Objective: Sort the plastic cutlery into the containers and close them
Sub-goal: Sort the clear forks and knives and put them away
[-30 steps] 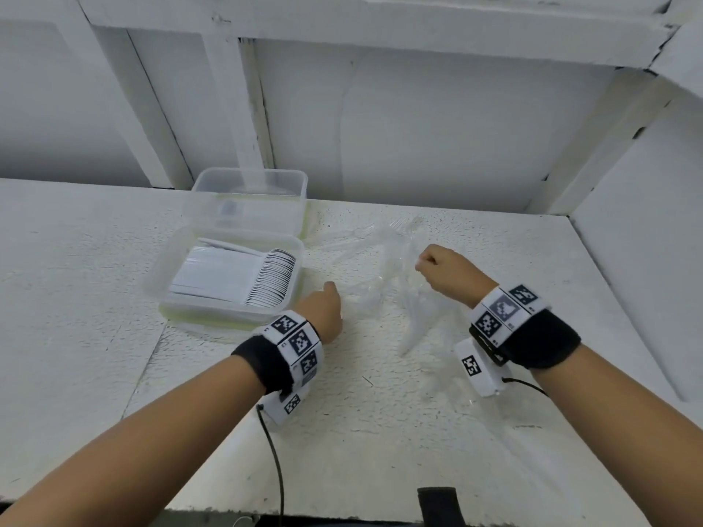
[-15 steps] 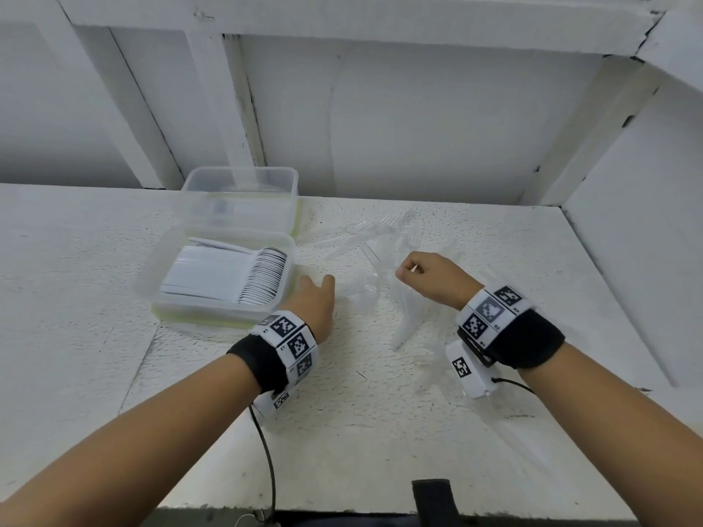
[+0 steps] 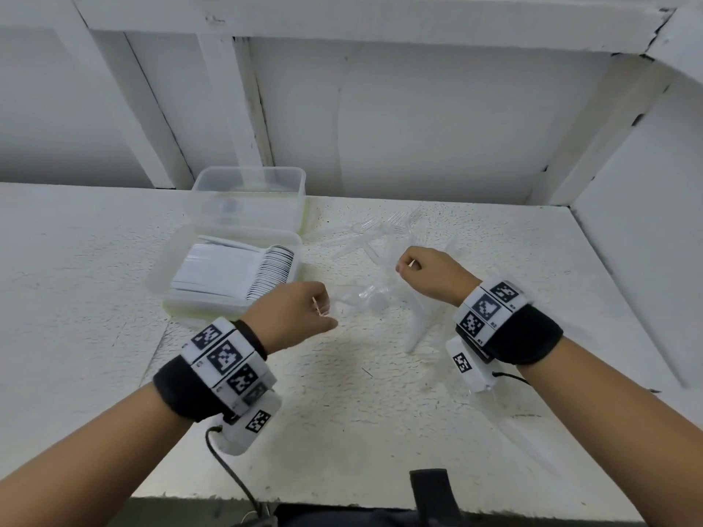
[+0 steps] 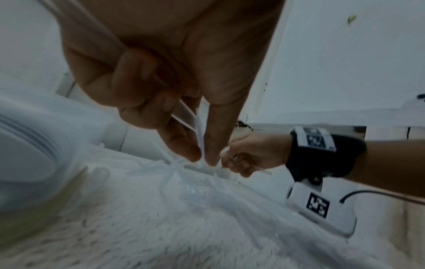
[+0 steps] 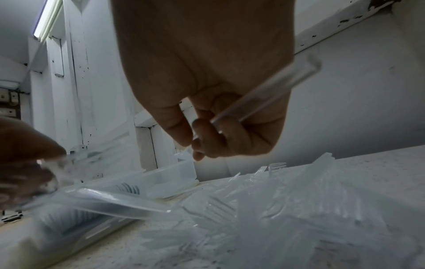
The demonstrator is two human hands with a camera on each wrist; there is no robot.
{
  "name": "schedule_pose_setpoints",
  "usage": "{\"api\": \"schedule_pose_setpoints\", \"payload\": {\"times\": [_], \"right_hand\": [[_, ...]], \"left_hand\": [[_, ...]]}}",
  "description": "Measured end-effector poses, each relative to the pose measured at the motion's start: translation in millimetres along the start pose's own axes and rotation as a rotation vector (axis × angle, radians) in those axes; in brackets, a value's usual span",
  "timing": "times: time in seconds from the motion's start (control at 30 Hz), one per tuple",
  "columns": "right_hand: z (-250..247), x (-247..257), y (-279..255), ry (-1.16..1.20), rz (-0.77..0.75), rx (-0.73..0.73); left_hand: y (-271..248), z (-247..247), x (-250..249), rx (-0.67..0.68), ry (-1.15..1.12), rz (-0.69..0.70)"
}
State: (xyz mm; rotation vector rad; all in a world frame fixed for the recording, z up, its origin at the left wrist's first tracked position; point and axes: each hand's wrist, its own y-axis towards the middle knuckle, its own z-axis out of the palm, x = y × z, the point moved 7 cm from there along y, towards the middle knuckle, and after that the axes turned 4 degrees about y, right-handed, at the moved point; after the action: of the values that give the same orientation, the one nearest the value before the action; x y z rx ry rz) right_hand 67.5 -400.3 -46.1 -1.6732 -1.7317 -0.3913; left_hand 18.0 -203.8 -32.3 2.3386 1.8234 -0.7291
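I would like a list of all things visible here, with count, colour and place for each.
near box: one, clear, table left, open, packed with white cutlery
far box: one, clear, directly behind the near box, contents unclear
loose cutlery: pile, count unclear, clear, table centre between the hands
table: one, white
left hand: pinches a clear piece
right hand: grips a clear handle
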Motion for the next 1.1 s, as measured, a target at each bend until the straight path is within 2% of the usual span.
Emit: {"api": "schedule_pose_setpoints", "payload": {"times": [0.1,0.2,0.33,0.43,0.57,0.73,0.8,0.93,1.1], "right_hand": [[9,8,4,0.017,-0.017,0.041],[18,12,8,-0.018,-0.018,0.066],[34,15,17,-0.198,-0.046,0.136],[44,17,24,-0.313,-0.040,0.148],[52,25,35,-0.453,-0.028,0.143],[64,29,44,-0.611,-0.043,0.139],[64,29,44,-0.616,-0.037,0.142],[68,32,42,-0.693,-0.077,0.156],[67,28,40,-0.661,-0.071,0.123]], "left_hand": [[-10,-24,5,-0.123,-0.227,0.018],[-16,-41,15,-0.232,-0.554,-0.008],[-22,-53,31,-0.379,-0.900,-0.084],[-23,-55,34,-0.434,-1.081,-0.090],[-21,-52,34,-0.455,-1.094,-0.100],[-14,-47,30,-0.499,-0.922,-0.083],[-9,-42,29,-0.461,-0.948,-0.095],[1,-25,24,-0.328,-1.147,-0.151],[11,-10,23,-0.225,-1.122,-0.176]]}}
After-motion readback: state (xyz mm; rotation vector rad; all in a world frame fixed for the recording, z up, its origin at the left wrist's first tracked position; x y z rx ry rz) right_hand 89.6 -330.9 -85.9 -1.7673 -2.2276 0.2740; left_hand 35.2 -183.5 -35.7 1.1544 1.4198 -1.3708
